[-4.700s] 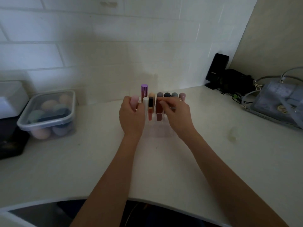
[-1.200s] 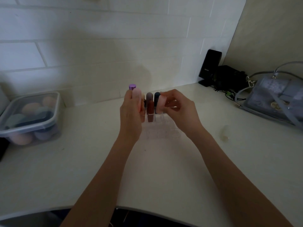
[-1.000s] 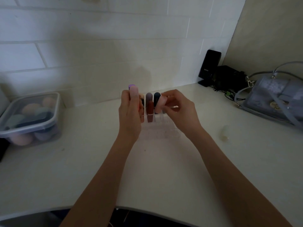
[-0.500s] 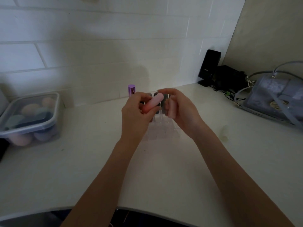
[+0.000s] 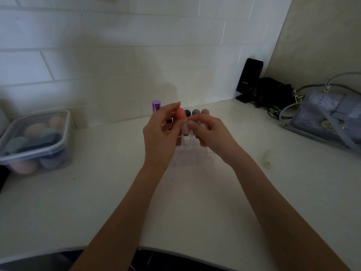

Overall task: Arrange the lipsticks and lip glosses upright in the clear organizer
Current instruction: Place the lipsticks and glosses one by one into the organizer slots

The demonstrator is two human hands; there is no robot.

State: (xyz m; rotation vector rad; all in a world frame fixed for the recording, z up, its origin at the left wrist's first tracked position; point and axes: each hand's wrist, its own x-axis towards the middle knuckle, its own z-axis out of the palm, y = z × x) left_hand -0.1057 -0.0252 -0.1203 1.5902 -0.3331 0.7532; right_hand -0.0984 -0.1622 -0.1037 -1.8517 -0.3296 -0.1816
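While both your forearms reach in over the near edge of the counter (image 5: 97, 202), your hands meet directly above the clear organizer (image 5: 192, 156), which stands on the counter toward its back edge, roughly midway along it. Your left hand (image 5: 160, 137) is closed on a coral-capped tube (image 5: 180, 114), pinched between thumb and fingertips and held roughly upright over the organizer. Your right hand (image 5: 210, 132) is curled, its fingertips meeting a pale pink tube (image 5: 185, 128) just below the coral cap. Whether this is a second item or the lower part of the same one cannot be told; the area is dim and blurred.

The organizer's near compartments appear unoccupied. Behind your fingers, the rear row holds upright items: a purple-capped tube (image 5: 156, 107) at the left end, then a dark blue cap (image 5: 188, 112), a grey cap (image 5: 195, 112) and a pink cap (image 5: 204, 111) running rightward.

Judged from this layout, the step in hand is orienting a tube before insertion. The next move calls for aligning the tube vertically over a free compartment, lowering it base first, and releasing only once it is seated. Keep your knuckles apart from the standing caps to avoid tipping them.

Further out, a lidded plastic box (image 5: 35, 141) sits near the left edge. A small clear object (image 5: 268, 158) lies toward the right edge, and a grey handbag (image 5: 328, 118) and a black speaker (image 5: 249, 79) occupy the far right corner.
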